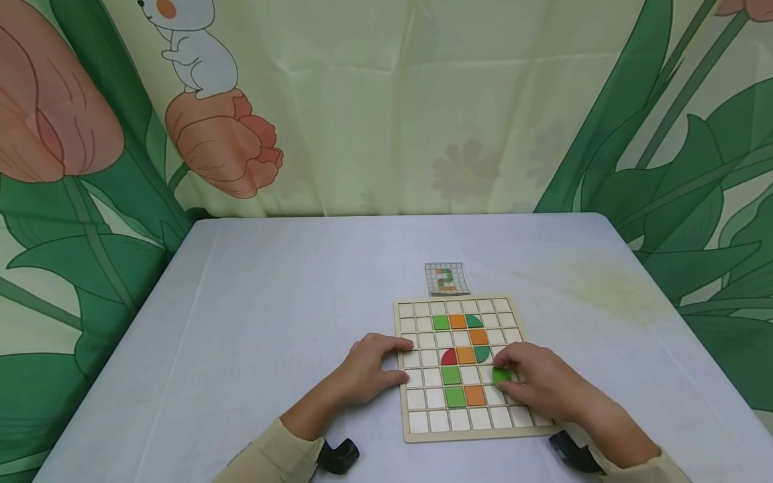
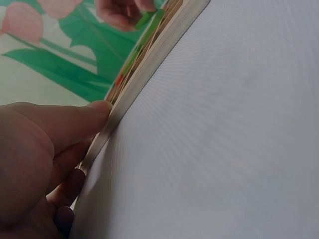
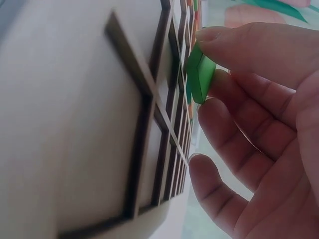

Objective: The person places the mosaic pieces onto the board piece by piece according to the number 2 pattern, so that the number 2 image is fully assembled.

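Note:
On the table lies a wooden grid board point(image 1: 461, 421) with several coloured tiles set in its cells. My right hand point(image 1: 540, 379) pinches a green square tile point(image 3: 200, 74) between thumb and fingertips, over the right half of the board. At the board's left edge rests my left hand point(image 1: 368, 367), thumb and index finger spread apart along the frame. In the left wrist view the thumb point(image 2: 75, 122) touches the wooden rim point(image 2: 144, 74). Tiles in the grid include an orange square point(image 1: 474, 396), a red quarter-round point(image 1: 449, 357) and a teal quarter-round point(image 1: 481, 353).
A small printed pattern card point(image 1: 447, 278) with a grid lies just beyond the board's far edge. The white-covered table point(image 1: 290, 288) spreads out around them. Behind it hangs a flowered curtain point(image 1: 386, 107). Black wrist straps point(image 1: 338, 456) sit at both cuffs.

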